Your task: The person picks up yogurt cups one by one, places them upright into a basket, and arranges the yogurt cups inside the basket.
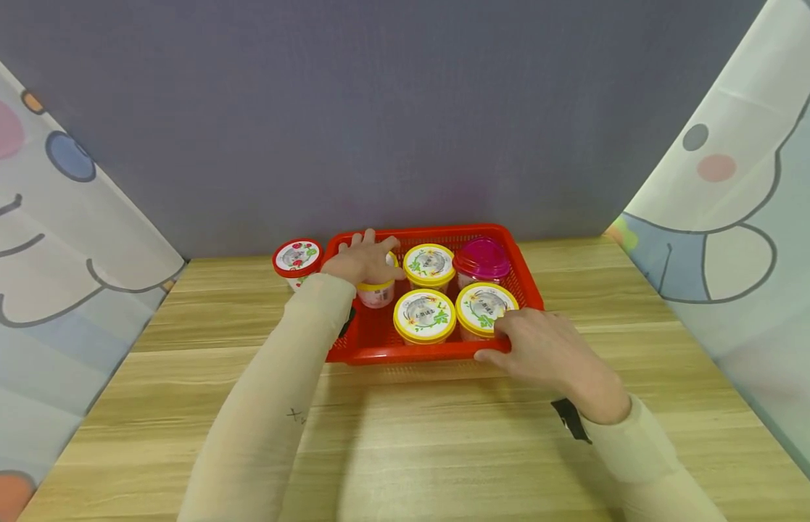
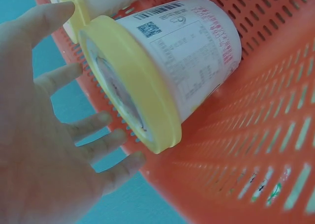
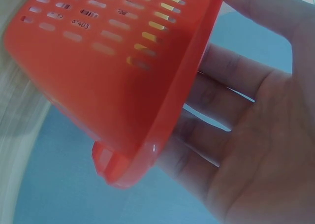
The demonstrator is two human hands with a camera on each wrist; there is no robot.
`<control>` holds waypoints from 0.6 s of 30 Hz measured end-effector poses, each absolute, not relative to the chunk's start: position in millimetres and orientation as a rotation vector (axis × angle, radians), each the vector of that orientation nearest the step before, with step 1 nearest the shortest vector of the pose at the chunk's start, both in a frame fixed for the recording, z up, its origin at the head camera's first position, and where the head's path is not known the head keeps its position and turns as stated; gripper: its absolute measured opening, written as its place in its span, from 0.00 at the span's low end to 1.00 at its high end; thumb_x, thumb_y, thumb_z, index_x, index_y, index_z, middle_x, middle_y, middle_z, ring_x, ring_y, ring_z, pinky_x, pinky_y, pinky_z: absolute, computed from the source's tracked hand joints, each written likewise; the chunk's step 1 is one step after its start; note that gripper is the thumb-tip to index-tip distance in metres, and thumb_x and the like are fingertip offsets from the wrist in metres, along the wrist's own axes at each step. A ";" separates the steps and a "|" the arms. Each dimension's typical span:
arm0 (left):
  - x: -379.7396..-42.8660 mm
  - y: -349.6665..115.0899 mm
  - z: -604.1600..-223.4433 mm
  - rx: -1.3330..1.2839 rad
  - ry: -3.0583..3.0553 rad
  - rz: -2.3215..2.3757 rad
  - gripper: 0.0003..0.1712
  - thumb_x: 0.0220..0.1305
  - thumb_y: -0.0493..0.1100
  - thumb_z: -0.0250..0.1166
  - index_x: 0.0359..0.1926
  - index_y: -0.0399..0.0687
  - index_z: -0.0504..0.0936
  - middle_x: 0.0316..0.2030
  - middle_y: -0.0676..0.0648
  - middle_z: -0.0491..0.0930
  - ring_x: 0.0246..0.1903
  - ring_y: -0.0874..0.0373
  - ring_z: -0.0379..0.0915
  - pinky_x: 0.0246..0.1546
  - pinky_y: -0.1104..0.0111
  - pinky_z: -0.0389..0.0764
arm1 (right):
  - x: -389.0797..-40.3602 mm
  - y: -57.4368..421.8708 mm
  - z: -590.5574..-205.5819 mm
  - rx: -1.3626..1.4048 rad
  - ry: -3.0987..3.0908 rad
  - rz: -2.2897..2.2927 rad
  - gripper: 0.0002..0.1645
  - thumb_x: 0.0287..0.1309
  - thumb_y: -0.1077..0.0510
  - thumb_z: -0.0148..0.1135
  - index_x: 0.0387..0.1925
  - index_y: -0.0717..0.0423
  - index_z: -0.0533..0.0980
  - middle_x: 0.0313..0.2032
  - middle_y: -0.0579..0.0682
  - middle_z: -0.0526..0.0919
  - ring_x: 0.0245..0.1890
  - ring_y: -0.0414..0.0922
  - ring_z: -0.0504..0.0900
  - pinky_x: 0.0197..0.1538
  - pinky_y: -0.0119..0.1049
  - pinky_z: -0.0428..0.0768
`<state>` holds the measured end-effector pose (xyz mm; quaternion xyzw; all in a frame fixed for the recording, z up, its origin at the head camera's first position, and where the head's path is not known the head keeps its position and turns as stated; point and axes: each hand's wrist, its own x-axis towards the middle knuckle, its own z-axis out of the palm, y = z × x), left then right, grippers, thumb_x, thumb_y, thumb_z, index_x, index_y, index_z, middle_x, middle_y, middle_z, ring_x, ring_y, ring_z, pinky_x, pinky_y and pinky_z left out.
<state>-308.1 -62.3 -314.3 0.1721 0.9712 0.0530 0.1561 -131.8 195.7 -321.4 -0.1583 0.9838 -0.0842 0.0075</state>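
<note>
A red plastic basket (image 1: 391,354) holds several paper tubs with yellow lids, among them a front middle tub (image 1: 425,317) and a front right tub (image 1: 486,308). My left hand (image 1: 365,262) hovers with spread fingers over the left tub (image 1: 376,296), whose white side with a barcode shows in the left wrist view. In that view the fingertips are close beside the yellow lid (image 2: 133,81), not curled round it. At the basket's front right corner, my right hand (image 1: 542,348) grips the rim (image 3: 172,96), fingers over the inner side and thumb outside.
A tub with a pink-purple lid (image 1: 483,259) sits in the basket's back right. Outside its left side, a red-lidded tub (image 1: 297,258) stands on the wooden table (image 1: 431,449). A grey wall panel (image 1: 405,116) rises behind, with cartoon-printed curtains (image 1: 724,217) at both sides.
</note>
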 end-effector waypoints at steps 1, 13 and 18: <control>-307.7 -62.6 -313.2 0.492 2.780 0.151 0.43 0.67 0.67 0.58 0.78 0.67 0.57 0.71 0.38 0.53 0.68 0.40 0.50 0.68 0.43 0.55 | -131.9 195.7 -321.5 -0.493 3.075 -0.265 0.23 0.56 0.38 0.72 0.22 0.46 0.72 0.22 0.42 0.70 0.24 0.42 0.69 0.27 0.39 0.66; -303.8 -67.1 -302.7 0.498 2.829 0.168 0.50 0.66 0.76 0.49 0.82 0.69 0.42 0.79 0.38 0.41 0.77 0.39 0.35 0.73 0.41 0.43 | -132.5 195.0 -319.3 -0.474 3.064 -0.255 0.23 0.56 0.37 0.72 0.22 0.45 0.72 0.21 0.42 0.71 0.24 0.42 0.69 0.28 0.40 0.66; -303.3 -74.4 -297.7 0.486 2.837 0.189 0.51 0.66 0.79 0.44 0.82 0.70 0.39 0.80 0.39 0.33 0.78 0.38 0.27 0.74 0.43 0.33 | -131.7 194.7 -319.7 -0.456 3.051 -0.262 0.22 0.56 0.38 0.72 0.23 0.45 0.73 0.22 0.41 0.72 0.24 0.42 0.70 0.28 0.40 0.67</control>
